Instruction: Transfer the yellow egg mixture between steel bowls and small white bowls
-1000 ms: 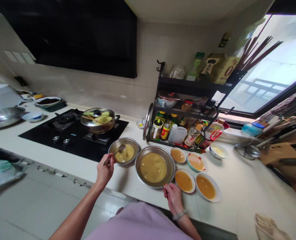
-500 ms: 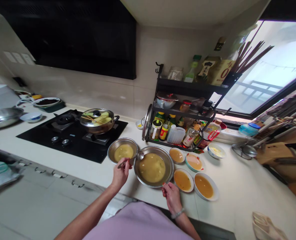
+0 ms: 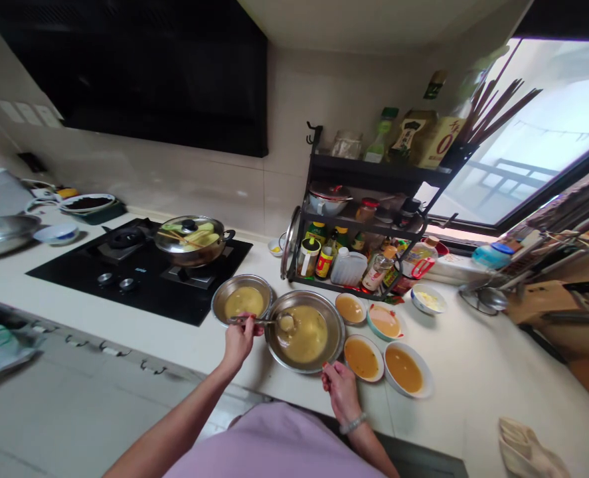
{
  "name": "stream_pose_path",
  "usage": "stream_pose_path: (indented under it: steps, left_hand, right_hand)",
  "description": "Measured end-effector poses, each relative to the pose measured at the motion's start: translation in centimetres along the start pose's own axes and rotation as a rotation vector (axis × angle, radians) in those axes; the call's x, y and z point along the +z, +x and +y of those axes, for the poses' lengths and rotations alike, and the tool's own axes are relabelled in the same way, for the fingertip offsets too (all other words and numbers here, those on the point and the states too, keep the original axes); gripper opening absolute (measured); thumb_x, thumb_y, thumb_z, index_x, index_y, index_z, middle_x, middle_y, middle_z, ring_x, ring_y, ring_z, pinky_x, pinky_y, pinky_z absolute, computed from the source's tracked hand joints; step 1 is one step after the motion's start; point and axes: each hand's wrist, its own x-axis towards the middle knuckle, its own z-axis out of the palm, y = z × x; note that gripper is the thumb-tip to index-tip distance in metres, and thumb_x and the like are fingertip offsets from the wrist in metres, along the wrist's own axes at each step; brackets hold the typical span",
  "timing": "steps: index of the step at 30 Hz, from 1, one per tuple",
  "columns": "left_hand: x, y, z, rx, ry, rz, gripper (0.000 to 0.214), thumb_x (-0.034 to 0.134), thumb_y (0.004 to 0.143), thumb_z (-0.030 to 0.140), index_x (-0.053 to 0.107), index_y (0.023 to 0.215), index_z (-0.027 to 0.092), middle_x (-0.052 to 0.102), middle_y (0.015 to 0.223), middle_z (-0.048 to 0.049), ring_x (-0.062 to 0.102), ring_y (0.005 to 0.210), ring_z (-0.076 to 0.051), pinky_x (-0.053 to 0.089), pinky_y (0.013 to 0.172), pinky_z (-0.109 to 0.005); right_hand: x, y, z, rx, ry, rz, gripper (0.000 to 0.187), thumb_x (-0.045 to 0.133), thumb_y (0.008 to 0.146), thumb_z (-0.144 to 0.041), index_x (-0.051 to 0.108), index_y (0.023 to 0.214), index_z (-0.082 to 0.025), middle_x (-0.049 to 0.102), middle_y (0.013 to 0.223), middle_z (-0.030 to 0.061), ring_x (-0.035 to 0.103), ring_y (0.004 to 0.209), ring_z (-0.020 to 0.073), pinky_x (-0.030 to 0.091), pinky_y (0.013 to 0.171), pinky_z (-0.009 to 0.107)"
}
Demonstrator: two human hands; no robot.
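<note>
Rather cloudy, yellowish liquid [image 3: 305,340] glistens beside the slim metal spoon [image 3: 285,322].

metal spoon [image 3: 285,322] reaches over a wide bowl [image 3: 336,332] of yellowish liquid [image 3: 307,337].

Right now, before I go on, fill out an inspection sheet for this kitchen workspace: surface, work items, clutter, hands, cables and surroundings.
Surface: white counter with a black cooktop set into it.
Work items: large metal bowl and smaller metal bowl, both holding yellowish liquid; four filled light-coloured bowls to their right.
Clutter: crowded black rack behind; beige folded item at lower right.
Left hand: holds a spoon, its scoop at the large metal bowl's liquid.
Right hand: fingers at that bowl's near rim; grip unclear.
Cables: none discernible for certain.
Surroundings: lidded pan on the cooktop; window at right.
</note>
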Motion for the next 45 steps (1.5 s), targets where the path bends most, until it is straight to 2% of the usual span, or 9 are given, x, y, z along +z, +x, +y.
stream_pose_path:
  steps: [7, 15, 19, 23, 28, 32, 36, 40, 45]
  left_hand:
    - [-0.8, 0.3, 0.3, -0.125, -0.238, 0.092, 0.009, 0.056, 0.079, 0.025, 0.057, 0.080, 0.016, 0.067, 0.053, -0.0031, 0.069, 0.051, -0.022, 0.057, 0.057, -0.033]
    - [-3.7, 1.0, 2.0, -0.065, -0.266, 0.205, 0.015, 0.056, 0.078, 0.029, 0.056, 0.083, 0.016, 0.068, 0.056, -0.0033, 0.069, 0.053, -0.021, 0.058, 0.060, -0.034]
    - [-5.5, 1.8, 2.2, -0.023, -0.158, 0.275, 0.016, 0.052, 0.079, 0.030, 0.056, 0.086, 0.016, 0.068, 0.056, -0.0025, 0.070, 0.054, -0.021, 0.058, 0.063, -0.035]
    - [-6.9, 2.4, 1.1, 0.066, 0.104, 0.329, 0.017, 0.048, 0.082, 0.032, 0.057, 0.085, 0.018, 0.067, 0.055, -0.0027, 0.070, 0.055, -0.022, 0.056, 0.058, -0.031]
    - [-7.7, 2.3, -0.5, 0.396, 0.416, 0.226, 0.019, 0.048, 0.084, 0.034, 0.059, 0.089, 0.019, 0.068, 0.069, -0.0048, 0.069, 0.063, -0.020, 0.053, 0.060, -0.028]
    - [-7.3, 1.7, -0.3, 0.598, 0.474, 0.157, 0.018, 0.049, 0.086, 0.033, 0.060, 0.089, 0.019, 0.066, 0.079, -0.0069, 0.067, 0.072, -0.019, 0.054, 0.070, -0.031]
    - [-5.6, 0.6, 1.0, 0.460, 0.357, 0.189, 0.019, 0.046, 0.088, 0.033, 0.058, 0.095, 0.019, 0.068, 0.071, -0.0040, 0.068, 0.066, -0.019, 0.054, 0.066, -0.030]
    - [-3.1, -0.8, 1.8, 0.317, 0.196, 0.085, 0.022, 0.046, 0.089, 0.037, 0.057, 0.096, 0.020, 0.067, 0.064, -0.0029, 0.069, 0.062, -0.020, 0.055, 0.062, -0.030]
    - [-0.4, -1.8, 0.9, 0.365, 0.229, -0.072, 0.021, 0.047, 0.088, 0.036, 0.059, 0.092, 0.020, 0.066, 0.068, -0.0036, 0.066, 0.059, -0.018, 0.054, 0.059, -0.029]
  right_hand:
    - [-0.1, 0.1, 0.0, 0.009, -0.023, 0.003, 0.031, 0.072, 0.057, -0.038, 0.048, 0.047, -0.020, 0.048, 0.043, -0.0042, 0.039, 0.040, 0.0088, 0.026, 0.041, 0.023]
    - [-0.2, 0.1, -0.1, 0.012, -0.028, 0.008, 0.032, 0.072, 0.057, -0.038, 0.048, 0.048, -0.020, 0.049, 0.043, -0.0039, 0.040, 0.042, 0.0091, 0.028, 0.042, 0.023]
    - [-0.2, 0.1, -0.2, 0.013, -0.026, 0.005, 0.032, 0.073, 0.057, -0.039, 0.048, 0.048, -0.020, 0.049, 0.043, -0.0038, 0.040, 0.042, 0.0090, 0.028, 0.042, 0.023]
    - [-0.3, 0.3, -0.1, 0.009, -0.028, -0.008, 0.032, 0.073, 0.057, -0.039, 0.049, 0.048, -0.020, 0.049, 0.043, -0.0037, 0.040, 0.042, 0.0091, 0.027, 0.042, 0.023]
    - [-0.4, 0.4, 0.0, 0.015, -0.026, -0.009, 0.032, 0.074, 0.057, -0.039, 0.049, 0.048, -0.020, 0.048, 0.043, -0.0041, 0.040, 0.042, 0.0089, 0.027, 0.042, 0.023]
    - [-0.3, 0.3, 0.0, 0.015, -0.019, 0.005, 0.033, 0.075, 0.056, -0.039, 0.049, 0.048, -0.020, 0.049, 0.043, -0.0040, 0.040, 0.042, 0.0090, 0.027, 0.042, 0.023]
    - [-0.3, 0.4, 0.0, 0.010, -0.012, 0.005, 0.035, 0.075, 0.056, -0.039, 0.047, 0.047, -0.020, 0.049, 0.043, -0.0040, 0.040, 0.042, 0.0088, 0.027, 0.041, 0.022]
    - [-0.3, 0.5, -0.1, 0.005, -0.026, 0.001, 0.034, 0.074, 0.056, -0.039, 0.047, 0.047, -0.020, 0.048, 0.043, -0.0042, 0.039, 0.041, 0.0086, 0.027, 0.041, 0.022]
    - [-0.3, 0.5, -0.3, -0.007, -0.036, -0.003, 0.032, 0.073, 0.057, -0.039, 0.049, 0.048, -0.020, 0.048, 0.043, -0.0040, 0.039, 0.041, 0.0086, 0.027, 0.041, 0.023]
